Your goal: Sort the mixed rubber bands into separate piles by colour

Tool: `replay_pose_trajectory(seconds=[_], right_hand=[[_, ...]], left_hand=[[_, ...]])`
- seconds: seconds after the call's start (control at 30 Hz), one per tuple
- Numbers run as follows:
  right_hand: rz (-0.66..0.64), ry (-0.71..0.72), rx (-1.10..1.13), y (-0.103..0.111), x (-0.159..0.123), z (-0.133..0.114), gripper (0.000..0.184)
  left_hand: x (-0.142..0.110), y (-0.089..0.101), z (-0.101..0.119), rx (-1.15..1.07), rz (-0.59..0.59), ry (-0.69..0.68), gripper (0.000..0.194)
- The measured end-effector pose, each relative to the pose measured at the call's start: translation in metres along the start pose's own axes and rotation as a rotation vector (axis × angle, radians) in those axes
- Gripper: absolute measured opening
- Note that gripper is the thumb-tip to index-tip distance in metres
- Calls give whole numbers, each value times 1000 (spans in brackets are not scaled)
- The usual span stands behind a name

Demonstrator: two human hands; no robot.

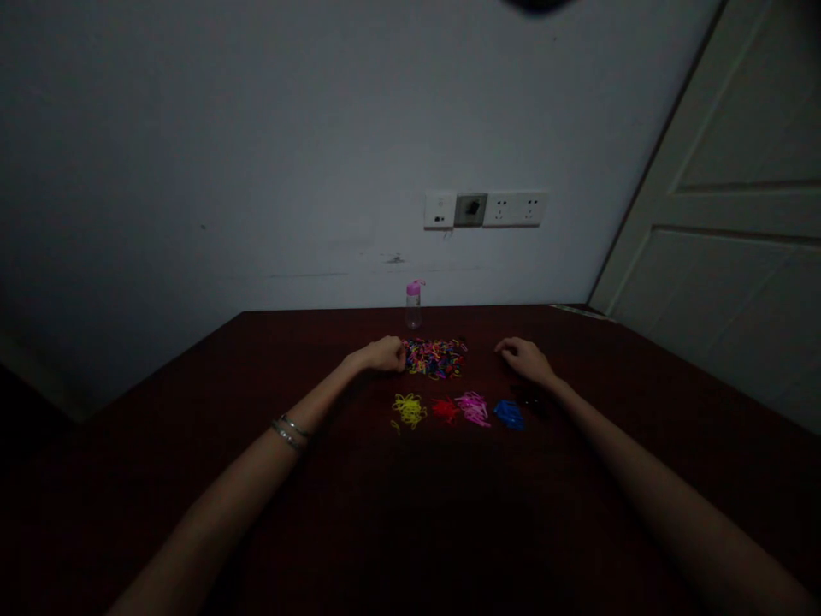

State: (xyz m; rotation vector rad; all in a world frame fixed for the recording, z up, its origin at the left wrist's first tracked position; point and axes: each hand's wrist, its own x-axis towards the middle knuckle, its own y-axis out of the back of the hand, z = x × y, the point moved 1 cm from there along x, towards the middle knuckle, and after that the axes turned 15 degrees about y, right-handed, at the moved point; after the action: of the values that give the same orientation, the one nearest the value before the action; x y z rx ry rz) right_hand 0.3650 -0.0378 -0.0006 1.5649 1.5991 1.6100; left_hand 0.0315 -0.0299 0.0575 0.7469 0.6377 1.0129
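A heap of mixed-colour rubber bands (436,358) lies on the dark red table. At its left edge rests my left hand (386,353), fingers curled closed; what they hold, if anything, is hidden. My right hand (524,358) is to the right of the heap, apart from it, with its fingers loosely bent and nothing visible in them. Nearer to me lie sorted piles: yellow rubber bands (409,410), red rubber bands (445,411), pink rubber bands (473,409) and blue rubber bands (509,415). A dark pile (532,402), hard to make out, sits below my right wrist.
Behind the heap stands a clear bottle (413,314) with a pink cap. The table (321,530) meets a pale wall bearing a row of sockets (486,210). A panelled door (724,197) rises on the right. The light is dim.
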Motion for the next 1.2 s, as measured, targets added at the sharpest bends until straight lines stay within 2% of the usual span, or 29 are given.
replay_pose_trajectory(seconds=[0.07,0.17,0.3,0.4,0.53,0.63,0.73,0.87,1.03,1.13,1.2], right_hand=[[-3,-12,-5,0,0,0,26],[-4,-51,19,0,1,1,26],[20,-55,86,0,2,6,27],[38,-22,130,2,2,6,28],[62,-11,186,5,0,3,29],[64,-22,217,6,-1,2,29],[55,-31,196,4,0,3,28],[52,-25,139,1,2,6,26],[38,-57,89,-2,3,9,24],[33,-65,67,-3,4,9,23],[31,-67,56,-3,3,8,22]], left_hand=[[0,-2,15,18,4,-81,8],[5,-14,49,57,-30,-197,10],[20,-49,100,126,-57,-296,12],[31,-79,128,181,-68,-364,14],[39,-108,143,137,-72,-382,17],[39,-116,143,82,-82,-370,19],[41,-109,133,-28,-54,-368,22],[50,-75,98,-254,128,-233,28],[57,-20,22,-577,428,60,26],[52,3,-27,-776,489,192,29],[47,12,-55,-836,537,251,31]])
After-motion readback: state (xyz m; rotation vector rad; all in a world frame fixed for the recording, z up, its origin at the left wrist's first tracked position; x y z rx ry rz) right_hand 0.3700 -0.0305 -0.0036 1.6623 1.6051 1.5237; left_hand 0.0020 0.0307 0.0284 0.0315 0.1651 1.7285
